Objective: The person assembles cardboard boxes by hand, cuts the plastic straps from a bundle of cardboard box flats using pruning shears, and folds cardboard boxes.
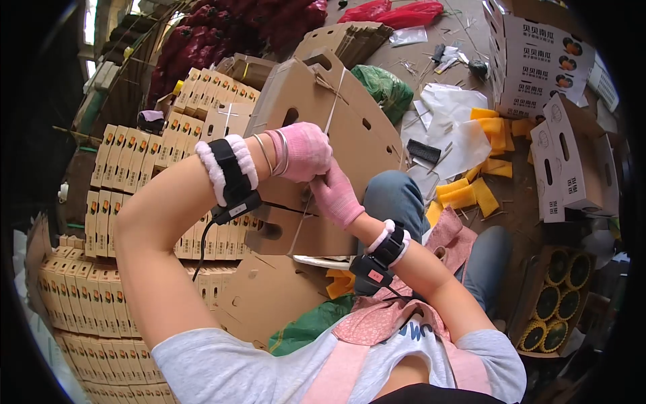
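Left hand and right hand, closed on the strap around flattened cartons, apparently work it; firm tension seems called for.

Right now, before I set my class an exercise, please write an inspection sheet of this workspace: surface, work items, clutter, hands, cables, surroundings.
Surface: brown floor, littered.
Work items: cardboard bundle, white strap across it.
Clutter: yellow pieces, white sheet, green bag.
Hands: left hand and right hand, pink-gloved, look closed, meeting at the strap; exact grip hidden.
Cables: black cable at each wrist; far ends unclear.
Surroundings: stacked boxes on the left, boxed round green produce on the right.
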`<state>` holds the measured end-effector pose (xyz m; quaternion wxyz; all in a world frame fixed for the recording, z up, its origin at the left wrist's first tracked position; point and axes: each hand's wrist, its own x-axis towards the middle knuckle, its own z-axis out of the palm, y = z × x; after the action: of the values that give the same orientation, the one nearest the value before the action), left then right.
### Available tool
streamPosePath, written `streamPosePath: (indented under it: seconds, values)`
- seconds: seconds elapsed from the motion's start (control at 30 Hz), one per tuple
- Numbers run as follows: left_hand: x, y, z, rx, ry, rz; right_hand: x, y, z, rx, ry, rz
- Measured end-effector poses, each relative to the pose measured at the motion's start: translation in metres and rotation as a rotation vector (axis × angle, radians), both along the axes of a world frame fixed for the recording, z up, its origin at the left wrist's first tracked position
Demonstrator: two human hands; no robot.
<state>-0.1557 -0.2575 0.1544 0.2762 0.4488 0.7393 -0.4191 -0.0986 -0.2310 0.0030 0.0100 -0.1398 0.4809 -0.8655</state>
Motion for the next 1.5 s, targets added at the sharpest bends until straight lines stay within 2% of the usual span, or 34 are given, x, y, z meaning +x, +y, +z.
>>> streamPosePath:
  seconds: [0.07, 0.17, 0.23, 0.4, 0.5, 0.53, 0.6, 0.7, 0.73, 0.8, 0.83, 0.93, 1.1, 1.2, 1.23, 1.3, 1.37, 1.4, 1.47, 1.5]
  values:
    - [0.0, -0.005, 0.001, 0.029, -0.011, -0.078, 0.006, 0.012, 0.008, 0.112, -0.103, 0.042]
    - [-0.002, -0.008, -0.002, 0.068, -0.043, -0.124, 0.0, 0.014, -0.005, 0.118, 0.135, -0.107]
    - [-0.005, -0.009, -0.003, 0.062, -0.084, -0.101, -0.002, 0.016, -0.006, 0.049, 0.058, 0.028]
    - [-0.004, 0.003, 0.014, 0.03, -0.033, 0.231, -0.004, 0.015, -0.015, -0.233, -0.065, 0.282]
    - [0.003, 0.001, 0.061, 0.737, 0.207, 0.111, 0.002, 0.027, -0.01, -0.256, -0.157, 0.322]
    - [0.003, -0.005, 0.069, 0.816, 0.422, 0.078, 0.001, 0.027, -0.01, -0.253, -0.154, 0.339]
    - [0.003, -0.028, 0.065, 0.899, 0.683, 0.27, -0.003, 0.032, -0.008, -0.237, -0.147, 0.376]
    - [-0.001, -0.051, 0.067, 0.817, 0.35, 1.242, -0.009, 0.036, -0.011, -0.077, -0.057, 0.333]
    - [-0.001, -0.059, 0.062, 0.914, 0.265, 1.213, -0.013, 0.036, -0.015, -0.023, -0.013, 0.311]
    - [0.0, -0.07, 0.051, 1.11, 0.088, 1.135, -0.023, 0.037, -0.023, 0.276, 0.07, 0.25]
    - [0.0, -0.073, 0.048, 1.042, 0.156, 1.131, -0.028, 0.04, -0.026, 0.43, 0.111, 0.218]
    - [-0.001, -0.075, 0.045, 1.053, 0.174, 1.008, -0.044, 0.056, -0.012, 0.665, 0.526, -0.009]
    - [0.011, -0.067, 0.048, 0.998, 0.394, 0.96, -0.042, 0.062, 0.027, 1.31, 0.844, 0.033]
    - [0.058, -0.065, 0.055, 0.975, 0.829, 0.208, -0.04, 0.056, 0.039, 1.542, 0.969, 0.064]
    - [0.08, -0.058, 0.062, 1.159, 0.756, 0.186, -0.039, 0.055, 0.047, 1.611, 0.992, 0.095]
    - [0.125, -0.05, 0.052, 1.496, 0.512, 0.206, -0.044, 0.055, 0.045, 1.347, 1.161, 0.042]
    - [0.168, -0.041, 0.006, 1.728, 0.096, 0.451, -0.054, 0.054, 0.031, 1.121, 1.213, 0.023]
    - [0.186, -0.036, -0.025, 1.795, -0.148, 0.649, -0.06, 0.051, 0.021, 1.039, 1.197, 0.024]
    - [0.19, -0.014, -0.076, 1.941, -0.533, 1.309, -0.064, 0.052, 0.015, 0.897, 1.099, 0.063]
    - [0.178, -0.005, -0.121, 2.21, -0.598, 1.407, -0.066, 0.054, 0.015, 0.842, 1.01, 0.126]
